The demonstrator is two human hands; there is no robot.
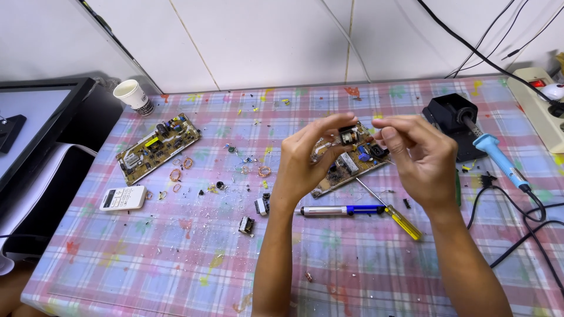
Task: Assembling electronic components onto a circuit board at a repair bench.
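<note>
My left hand (308,158) is raised above the table and pinches a small dark transformer (348,137) between thumb and fingertips. My right hand (420,155) is raised beside it, its fingertips pinched close to the transformer's right side; whether it holds a fine wire I cannot tell. Below both hands lies a brown circuit board (352,164), partly hidden by them. A silver and blue desoldering pump (338,210) and a yellow-handled screwdriver (395,214) lie just in front of that board.
A second circuit board (157,147) lies at the left, with copper wire coils (176,174) and a white remote (122,198) near it. A paper cup (134,96) stands at the back left. A blue soldering iron (496,155) rests in its black stand (452,117); cables trail right. Small transformers (247,225) lie mid-table.
</note>
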